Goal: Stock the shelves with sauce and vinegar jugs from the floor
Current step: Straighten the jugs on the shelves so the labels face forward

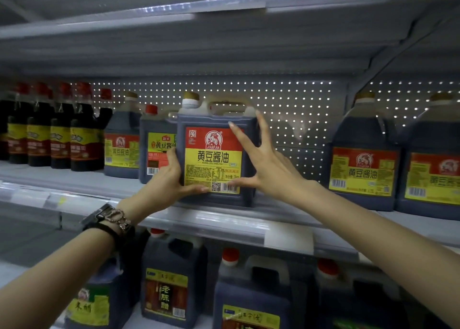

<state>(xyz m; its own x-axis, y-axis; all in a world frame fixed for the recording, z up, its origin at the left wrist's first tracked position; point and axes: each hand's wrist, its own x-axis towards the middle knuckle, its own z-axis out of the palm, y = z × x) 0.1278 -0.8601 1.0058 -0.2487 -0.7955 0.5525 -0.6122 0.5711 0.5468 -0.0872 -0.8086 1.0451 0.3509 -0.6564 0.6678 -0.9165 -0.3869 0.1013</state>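
The soy sauce jug stands upright at the front of the middle shelf. The left hand grips its corner at 8 o'clock, thumb on the label. The right hand, at 3 o'clock, is flat, with spread straight fingers touching the label. A red-capped jug stands just beside it at 9 o'clock, matching jugs well apart at 3 o'clock, and vinegar jugs at 6 o'clock, one shelf below.

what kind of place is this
Probably a supermarket aisle: a pegboard-backed shelf with a price-tag rail, rows of labelled bottles, and a barcoded soy sauce jug gripped by the left hand.
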